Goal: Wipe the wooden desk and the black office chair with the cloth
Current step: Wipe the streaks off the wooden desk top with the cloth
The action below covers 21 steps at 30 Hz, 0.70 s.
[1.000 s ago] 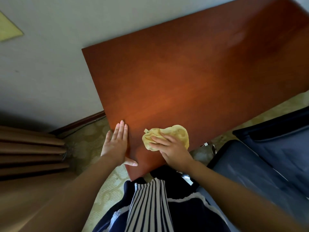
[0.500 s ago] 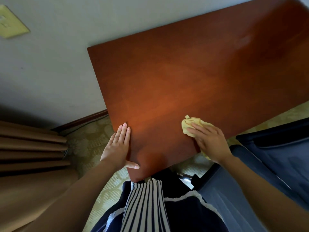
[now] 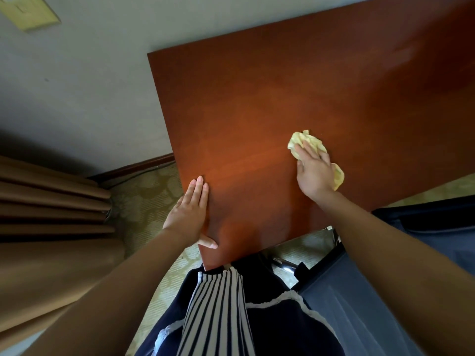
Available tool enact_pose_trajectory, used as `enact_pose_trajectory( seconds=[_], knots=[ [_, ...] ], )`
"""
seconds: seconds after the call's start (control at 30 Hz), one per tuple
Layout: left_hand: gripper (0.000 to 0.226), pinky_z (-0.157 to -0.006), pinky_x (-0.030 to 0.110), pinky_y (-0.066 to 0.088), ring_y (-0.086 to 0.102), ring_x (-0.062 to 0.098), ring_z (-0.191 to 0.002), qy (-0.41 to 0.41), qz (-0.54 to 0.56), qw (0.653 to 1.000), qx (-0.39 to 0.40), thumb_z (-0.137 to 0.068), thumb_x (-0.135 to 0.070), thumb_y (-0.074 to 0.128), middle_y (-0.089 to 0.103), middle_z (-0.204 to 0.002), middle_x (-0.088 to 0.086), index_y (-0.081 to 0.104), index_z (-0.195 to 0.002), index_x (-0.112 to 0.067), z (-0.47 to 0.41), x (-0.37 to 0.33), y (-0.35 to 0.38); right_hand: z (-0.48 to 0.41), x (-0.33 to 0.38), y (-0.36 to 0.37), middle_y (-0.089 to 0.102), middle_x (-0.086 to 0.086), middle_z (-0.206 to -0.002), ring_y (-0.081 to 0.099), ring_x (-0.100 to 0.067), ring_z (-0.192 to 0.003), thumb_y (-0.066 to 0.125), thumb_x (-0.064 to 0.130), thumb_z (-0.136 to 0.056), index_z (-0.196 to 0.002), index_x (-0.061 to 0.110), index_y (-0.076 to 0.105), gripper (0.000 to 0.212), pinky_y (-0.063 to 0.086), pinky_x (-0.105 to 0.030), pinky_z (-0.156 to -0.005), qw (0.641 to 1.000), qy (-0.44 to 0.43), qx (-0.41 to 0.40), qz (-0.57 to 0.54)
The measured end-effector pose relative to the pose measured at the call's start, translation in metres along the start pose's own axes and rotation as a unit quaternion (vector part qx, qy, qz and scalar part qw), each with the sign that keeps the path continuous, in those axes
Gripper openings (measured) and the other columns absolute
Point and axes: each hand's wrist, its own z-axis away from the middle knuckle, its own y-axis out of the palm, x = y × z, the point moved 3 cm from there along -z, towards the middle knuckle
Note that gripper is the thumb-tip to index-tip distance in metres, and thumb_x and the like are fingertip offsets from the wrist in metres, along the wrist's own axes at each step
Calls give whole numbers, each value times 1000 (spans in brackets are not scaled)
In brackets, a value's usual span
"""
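R hand (image 3: 312, 173) lies flat, fingers spread, pressing cloth (image 3: 295, 140) onto worktop (image 3: 257, 98) near its front edge, L hand (image 3: 189, 214) flat w/ straight fingers at left edge: best press evenly, overlap long strokes, chair (image 3: 359, 291) after.

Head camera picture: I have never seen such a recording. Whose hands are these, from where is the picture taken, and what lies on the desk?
There is no machine here. A person wears a camera on the head, so you look down along their own two arms. The left hand lies flat at the left edge of the reddish wooden desk and holds nothing. The right hand presses a crumpled yellow cloth onto the desk. The dark chair is at lower right, and a brown curtain is at left.
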Motion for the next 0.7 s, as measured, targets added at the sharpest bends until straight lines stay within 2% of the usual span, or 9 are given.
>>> enact_pose_trajectory(
  seconds=[0.17,0.3,0.4,0.53,0.7],
  knots=[
    [143,-120,38,9,-21,22,-145,26,41,999,-3,-59,-72,69,-31,-154,9,-23,-146,-7,1,11,0,33,49,29,22,20,-154,18,-19,-140,39,23,-99,-144,40,32,48,26,-47,-105,996,-80,34,12],
    [138,-117,36,-3,-21,19,-144,44,112,992,-39,-62,-63,76,-31,-154,3,-20,-149,-15,8,20,10,83,89,53,24,20,-153,26,-21,-136,40,20,-96,-144,39,33,52,26,-42,-103,980,-187,53,32],
    [140,-115,34,-9,-27,18,-141,42,117,990,-63,-60,-64,75,-36,-152,4,-22,-148,-14,15,27,20,123,105,66,28,17,-152,29,-22,-135,40,15,-96,-141,37,39,50,26,-41,-100,952,-293,79,32],
    [141,-114,35,-11,-35,17,-134,36,74,995,-57,-60,-72,68,-39,-150,7,-26,-146,-12,19,33,21,157,95,72,33,14,-150,28,-22,-138,43,13,-96,-139,32,45,47,21,-41,-103,918,-374,134,14],
    [139,-114,38,-11,-29,24,-141,42,59,996,-48,-61,-74,67,-37,-151,11,-23,-147,-11,10,21,8,166,56,64,37,17,-147,32,-19,-136,51,12,-92,-137,34,48,50,21,-36,-104,900,-402,171,16]
  ],
)
